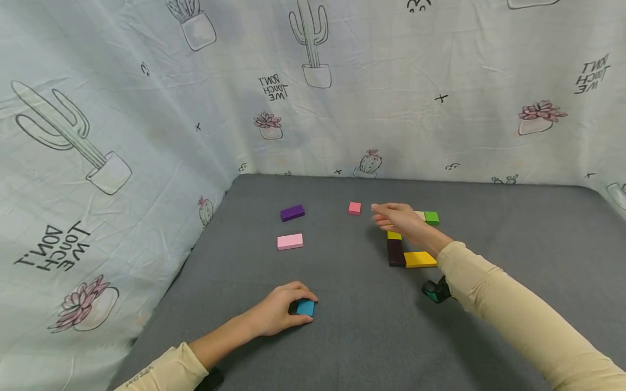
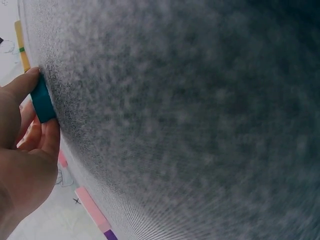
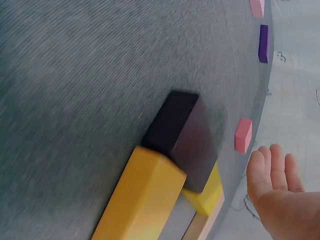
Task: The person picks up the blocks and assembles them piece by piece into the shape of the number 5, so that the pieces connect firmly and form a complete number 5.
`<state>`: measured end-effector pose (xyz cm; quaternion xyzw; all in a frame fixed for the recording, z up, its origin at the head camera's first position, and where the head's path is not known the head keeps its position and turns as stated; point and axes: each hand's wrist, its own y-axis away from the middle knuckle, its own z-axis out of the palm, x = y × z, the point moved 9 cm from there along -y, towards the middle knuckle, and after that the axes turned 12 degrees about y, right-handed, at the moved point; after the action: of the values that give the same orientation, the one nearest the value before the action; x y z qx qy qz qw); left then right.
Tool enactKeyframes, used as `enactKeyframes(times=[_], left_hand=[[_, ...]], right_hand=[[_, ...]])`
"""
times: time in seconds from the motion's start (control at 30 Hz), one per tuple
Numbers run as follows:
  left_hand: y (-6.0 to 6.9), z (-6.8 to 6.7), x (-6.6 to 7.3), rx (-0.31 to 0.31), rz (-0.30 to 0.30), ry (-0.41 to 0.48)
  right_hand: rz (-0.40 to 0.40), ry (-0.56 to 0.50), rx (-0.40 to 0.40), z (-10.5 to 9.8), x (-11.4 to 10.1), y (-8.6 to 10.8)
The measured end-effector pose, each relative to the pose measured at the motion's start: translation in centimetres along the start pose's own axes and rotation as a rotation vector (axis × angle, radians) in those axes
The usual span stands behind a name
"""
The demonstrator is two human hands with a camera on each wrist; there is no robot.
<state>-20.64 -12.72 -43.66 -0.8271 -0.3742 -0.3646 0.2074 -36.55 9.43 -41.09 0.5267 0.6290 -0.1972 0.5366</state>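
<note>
My left hand pinches a blue block between thumb and fingers, low on the grey cloth. From the left wrist view, the same block looks teal, with the thumb at one end and the fingers at the other. My right hand hovers with fingers extended and nothing in them. Under and beside it lies a group of blocks: yellow, dark brown, orange-yellow, cream and green. A small coral-pink block lies just left of its fingertips.
A purple block and a light pink block lie on the left part of the grey cloth surface. A printed white curtain hangs behind and at the left. A black wrist device sits under the right sleeve.
</note>
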Motion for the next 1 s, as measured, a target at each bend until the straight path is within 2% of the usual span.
enactKeyframes(times=[0.37, 0.57, 0.73, 1.0], left_hand=[[0.1, 0.0, -0.2, -0.004, -0.016, 0.01], [0.0, 0.0, -0.2, 0.002, 0.004, 0.006], [-0.1, 0.0, -0.2, -0.003, -0.01, 0.002], [-0.1, 0.0, -0.2, -0.009, -0.022, 0.019]], right_hand=[[-0.091, 0.007, -0.045, 3.7, -2.4, -2.2], [-0.159, 0.132, -0.038, 5.5, -3.7, -2.7], [-0.152, 0.241, -0.027, 7.0, -4.1, -3.4], [-0.145, 0.264, -0.039, 9.3, -4.7, -4.5]])
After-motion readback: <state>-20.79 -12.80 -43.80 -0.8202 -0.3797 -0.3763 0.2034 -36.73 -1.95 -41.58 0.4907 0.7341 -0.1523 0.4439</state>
